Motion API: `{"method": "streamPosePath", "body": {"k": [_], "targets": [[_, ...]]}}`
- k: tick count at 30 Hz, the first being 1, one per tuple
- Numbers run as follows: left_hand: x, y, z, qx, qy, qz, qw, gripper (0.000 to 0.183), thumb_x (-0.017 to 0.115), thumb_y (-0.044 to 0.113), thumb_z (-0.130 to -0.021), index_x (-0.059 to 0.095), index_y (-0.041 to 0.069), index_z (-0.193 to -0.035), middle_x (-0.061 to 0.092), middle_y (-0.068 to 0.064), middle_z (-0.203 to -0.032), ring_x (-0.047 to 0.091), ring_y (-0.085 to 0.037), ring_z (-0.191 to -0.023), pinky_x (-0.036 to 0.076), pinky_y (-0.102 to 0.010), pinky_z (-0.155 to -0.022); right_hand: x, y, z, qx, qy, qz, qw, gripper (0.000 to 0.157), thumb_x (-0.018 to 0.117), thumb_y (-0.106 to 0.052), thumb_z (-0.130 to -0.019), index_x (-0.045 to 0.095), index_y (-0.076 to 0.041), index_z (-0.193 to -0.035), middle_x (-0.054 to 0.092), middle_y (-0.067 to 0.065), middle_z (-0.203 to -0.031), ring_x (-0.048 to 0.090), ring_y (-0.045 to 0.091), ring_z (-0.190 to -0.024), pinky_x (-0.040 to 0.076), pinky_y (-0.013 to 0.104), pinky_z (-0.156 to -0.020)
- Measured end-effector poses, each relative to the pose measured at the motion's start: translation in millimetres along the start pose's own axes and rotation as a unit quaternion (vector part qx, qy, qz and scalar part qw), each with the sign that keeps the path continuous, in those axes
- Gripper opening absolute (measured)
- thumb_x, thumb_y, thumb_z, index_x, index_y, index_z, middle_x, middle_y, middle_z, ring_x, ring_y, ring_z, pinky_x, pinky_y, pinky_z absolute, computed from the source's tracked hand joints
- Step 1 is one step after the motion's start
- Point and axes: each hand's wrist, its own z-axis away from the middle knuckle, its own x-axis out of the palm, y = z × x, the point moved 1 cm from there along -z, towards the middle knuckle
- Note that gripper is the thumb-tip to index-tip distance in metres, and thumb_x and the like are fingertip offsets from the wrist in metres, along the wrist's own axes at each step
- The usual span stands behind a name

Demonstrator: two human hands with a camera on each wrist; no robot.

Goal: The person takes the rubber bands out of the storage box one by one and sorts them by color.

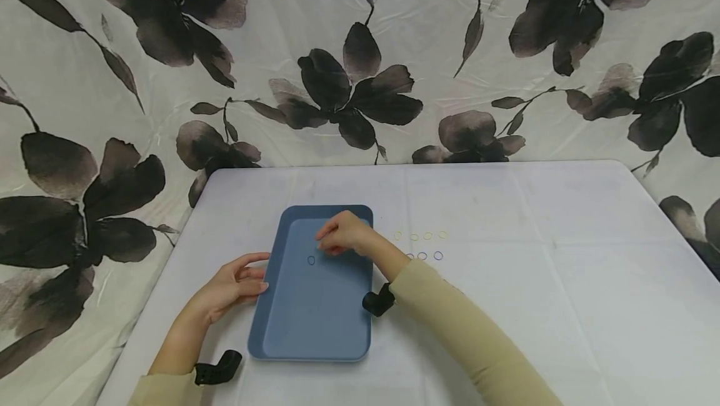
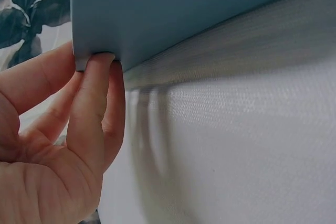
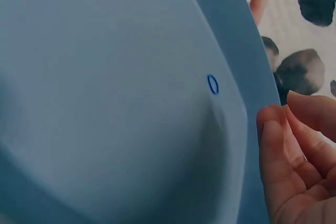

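A shallow blue tray (image 1: 315,325) lies on the table with one small blue ring (image 1: 311,260) inside it; the ring (image 3: 212,84) also shows in the right wrist view. My left hand (image 1: 239,284) holds the tray's left rim, and in the left wrist view its fingertips (image 2: 100,61) press at the tray's edge (image 2: 157,14). Over the upper right of the tray hovers my right hand (image 1: 345,234), thumb and fingers drawn close together. I cannot tell whether something tiny sits between those fingertips (image 3: 270,116).
Right of the tray lie a row of several yellow rings (image 1: 427,236) and below it a row of blue rings (image 1: 438,256), partly beside my right sleeve (image 1: 461,318). A white cloth covers the table (image 1: 551,306). Behind it hangs a floral curtain (image 1: 427,50).
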Motion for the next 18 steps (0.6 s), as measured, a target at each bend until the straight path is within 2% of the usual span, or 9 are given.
{"method": "streamPosePath", "body": {"k": [6,12,16,18], "targets": [[-0.7,-1.3,-0.4,-0.003,0.000,0.003,1.0000,0.070,0.063,-0.004,-0.084,0.024,-0.007,-0.142,0.056,-0.008,-0.098,0.061,-0.011,-0.080,0.052,-0.025,-0.067,12.8,2,-5,0.015,0.002,0.005,1.000,0.022,0.067,0.008,-0.078,0.068,0.006,-0.101,0.065,0.010,-0.073,0.058,0.016,-0.060,0.053,0.035,-0.065],[-0.5,-1.8,0.1,-0.003,0.000,0.000,1.0000,0.070,0.063,-0.002,-0.085,0.023,-0.006,-0.142,0.055,-0.009,-0.100,0.061,-0.011,-0.081,0.052,-0.025,-0.069,22.8,11,-10,0.023,0.020,0.027,0.999,0.021,0.064,0.012,-0.076,0.070,0.003,-0.094,0.064,0.008,-0.071,0.054,0.014,-0.055,0.049,0.028,-0.056],[-0.6,-2.0,-0.2,-0.002,-0.002,0.001,1.0000,0.070,0.063,-0.002,-0.085,0.023,-0.006,-0.142,0.056,-0.009,-0.100,0.061,-0.011,-0.081,0.052,-0.026,-0.068,27.5,16,-12,0.009,0.040,0.044,0.998,0.022,0.064,0.013,-0.074,0.071,0.004,-0.092,0.065,0.008,-0.071,0.052,0.012,-0.052,0.046,0.024,-0.051],[-0.9,-2.1,-0.5,-0.002,-0.003,0.003,1.0000,0.070,0.063,-0.002,-0.085,0.023,-0.006,-0.142,0.056,-0.009,-0.100,0.061,-0.011,-0.081,0.052,-0.026,-0.068,29.7,17,-12,-0.013,0.054,0.076,0.996,0.021,0.066,0.012,-0.072,0.072,0.003,-0.090,0.066,0.010,-0.071,0.050,0.011,-0.051,0.044,0.022,-0.050]]}}
